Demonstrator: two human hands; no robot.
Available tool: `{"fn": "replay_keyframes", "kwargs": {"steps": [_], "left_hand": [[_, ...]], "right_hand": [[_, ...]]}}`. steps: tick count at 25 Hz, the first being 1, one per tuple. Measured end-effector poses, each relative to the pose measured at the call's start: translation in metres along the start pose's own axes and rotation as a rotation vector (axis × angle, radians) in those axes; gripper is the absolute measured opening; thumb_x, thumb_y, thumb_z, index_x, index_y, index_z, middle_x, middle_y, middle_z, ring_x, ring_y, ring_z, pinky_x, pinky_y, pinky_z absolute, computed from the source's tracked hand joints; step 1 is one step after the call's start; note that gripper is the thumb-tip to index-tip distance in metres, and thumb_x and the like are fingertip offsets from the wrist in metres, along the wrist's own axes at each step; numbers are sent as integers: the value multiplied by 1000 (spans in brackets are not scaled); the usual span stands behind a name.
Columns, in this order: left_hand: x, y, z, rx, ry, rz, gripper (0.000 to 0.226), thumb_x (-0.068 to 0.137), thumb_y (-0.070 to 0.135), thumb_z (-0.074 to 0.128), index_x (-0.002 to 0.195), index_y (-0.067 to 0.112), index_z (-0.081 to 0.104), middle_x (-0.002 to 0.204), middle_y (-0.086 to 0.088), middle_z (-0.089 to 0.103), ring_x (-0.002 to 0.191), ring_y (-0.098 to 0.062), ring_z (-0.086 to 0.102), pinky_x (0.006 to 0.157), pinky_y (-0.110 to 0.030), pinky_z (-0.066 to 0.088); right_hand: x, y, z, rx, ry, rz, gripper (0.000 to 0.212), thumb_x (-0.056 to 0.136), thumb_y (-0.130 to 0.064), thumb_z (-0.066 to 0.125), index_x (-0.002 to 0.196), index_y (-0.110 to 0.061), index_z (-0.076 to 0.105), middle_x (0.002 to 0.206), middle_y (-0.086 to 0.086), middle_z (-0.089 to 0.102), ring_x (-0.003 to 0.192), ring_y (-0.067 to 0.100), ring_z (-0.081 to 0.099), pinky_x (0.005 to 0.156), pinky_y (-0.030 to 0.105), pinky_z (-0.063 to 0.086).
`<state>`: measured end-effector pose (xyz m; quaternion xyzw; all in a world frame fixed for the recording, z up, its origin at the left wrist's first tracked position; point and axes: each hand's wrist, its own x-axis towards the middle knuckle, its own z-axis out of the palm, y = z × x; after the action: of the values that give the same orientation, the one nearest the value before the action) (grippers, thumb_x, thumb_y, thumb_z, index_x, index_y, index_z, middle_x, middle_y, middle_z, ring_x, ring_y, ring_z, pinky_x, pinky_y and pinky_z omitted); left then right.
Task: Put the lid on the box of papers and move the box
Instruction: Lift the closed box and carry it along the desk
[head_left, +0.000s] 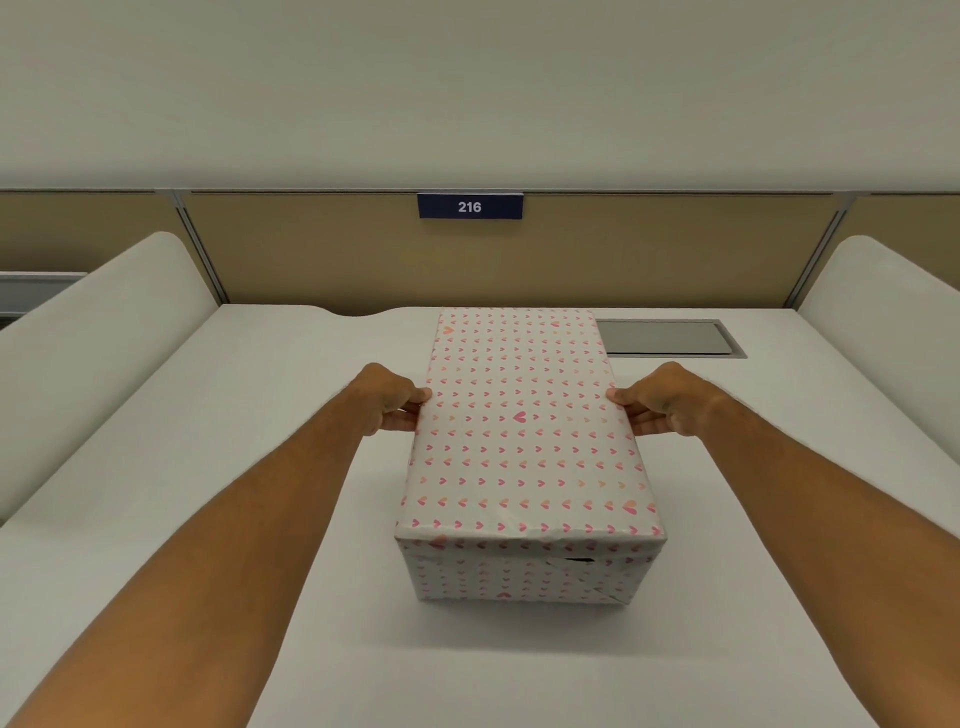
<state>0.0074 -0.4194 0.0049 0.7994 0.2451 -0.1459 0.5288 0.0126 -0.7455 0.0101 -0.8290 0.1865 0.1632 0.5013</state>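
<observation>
Hands first: the left hand (392, 402) presses flat against the left long side of the box (524, 571), thumb tip hooked over the lid (519, 431) edge, fingers half curled along the wall beneath. The right hand (657, 402) mirrors it on the opposite side, thumb on top, fingers tucked under the rim. Neither hand is closed into a fist; both are clamped loosely on the box, squeezing it between them. Both forearms run out long and nearly straight, wrists level, elbows out of view.

Now the box itself: it's wrapped in glossy heart-print paper, lid seated and covering the top fully, though a small dark gap and a torn flap show at the near right corner. Paper like that looks slippery, and a box of papers is probably heavy for its size, so a pinch on the lid alone risks lifting the lid off. Better to get the fingers low, under the base or on the lower walls, at mid-length where the hands already are.

It sits on the white desk (260, 519), lengthwise, toward the back edge, far end close to the rear partition (322, 249), just left of the grey hatch (670, 338).
</observation>
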Motion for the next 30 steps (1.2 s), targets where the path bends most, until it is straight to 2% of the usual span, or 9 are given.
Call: {"fn": "replay_keyframes", "kwargs": {"steps": [2, 5, 9, 11, 13, 19, 21, 25, 30], "left_hand": [[3, 3, 0, -1, -6, -14, 18, 82, 16, 75, 82, 4, 61, 82, -12, 72, 65, -24, 73, 43, -32, 57], [4, 5, -1, -4, -14, -31, 17, 83, 14, 74, 82, 3, 61, 83, -13, 72, 69, -27, 73, 52, -37, 59], [5, 8, -2, -35, -28, -58, 16, 84, 8, 73, 90, -1, 62, 88, -16, 72, 76, -29, 71, 61, -41, 59], [6, 10, -2, -37, -22, -66, 18, 84, 6, 71, 97, -3, 62, 90, -18, 71, 78, -30, 70, 69, -43, 59], [6, 11, 0, -45, -12, -71, 21, 85, 5, 70, 101, -4, 61, 91, -18, 70, 78, -30, 69, 79, -46, 58], [2, 13, 3, -48, 12, -80, 21, 87, 6, 69, 103, -4, 60, 89, -17, 70, 75, -29, 69, 73, -44, 57], [2, 13, 4, -53, 30, -77, 21, 87, 7, 68, 104, -4, 60, 88, -16, 69, 75, -29, 69, 73, -44, 58], [2, 8, -2, -68, 114, -68, 20, 88, 9, 67, 102, -2, 59, 87, -14, 67, 75, -28, 67, 88, -47, 56], [2, 5, -30, -105, 154, -80, 15, 88, 9, 68, 96, -1, 60, 86, -13, 67, 74, -26, 66, 80, -43, 55]], "right_hand": [[5, -2, -2, 5, -21, 15, 22, 81, -18, 76, 86, -1, 63, 84, 16, 71, 71, 28, 71, 60, 39, 59], [12, -7, -6, 18, -73, 40, 21, 82, -14, 75, 90, 1, 63, 89, 18, 72, 76, 30, 72, 70, 44, 59], [16, -10, -11, 30, -133, 60, 18, 83, -10, 74, 91, 1, 62, 88, 19, 72, 73, 30, 72, 68, 44, 59], [18, -12, -13, 38, -164, 67, 17, 84, -8, 73, 91, 2, 62, 88, 19, 73, 71, 29, 73, 68, 45, 60], [20, -13, -14, 55, -182, 67, 16, 84, -7, 72, 92, 3, 62, 88, 20, 73, 72, 30, 73, 76, 48, 60], [27, -15, -18, 75, -228, 48, 20, 85, -6, 71, 98, 6, 63, 97, 23, 72, 86, 34, 72, 91, 53, 55], [29, -17, -17, 75, -243, 39, 22, 86, -6, 70, 102, 6, 63, 100, 23, 72, 89, 35, 72, 92, 53, 54], [34, -26, -9, 84, -274, 5, 24, 86, -5, 70, 104, 8, 63, 101, 24, 72, 89, 35, 72, 88, 52, 56], [37, -44, 11, 68, -313, -18, 27, 86, -6, 70, 107, 9, 62, 98, 22, 74, 83, 32, 74, 72, 47, 60]]}}
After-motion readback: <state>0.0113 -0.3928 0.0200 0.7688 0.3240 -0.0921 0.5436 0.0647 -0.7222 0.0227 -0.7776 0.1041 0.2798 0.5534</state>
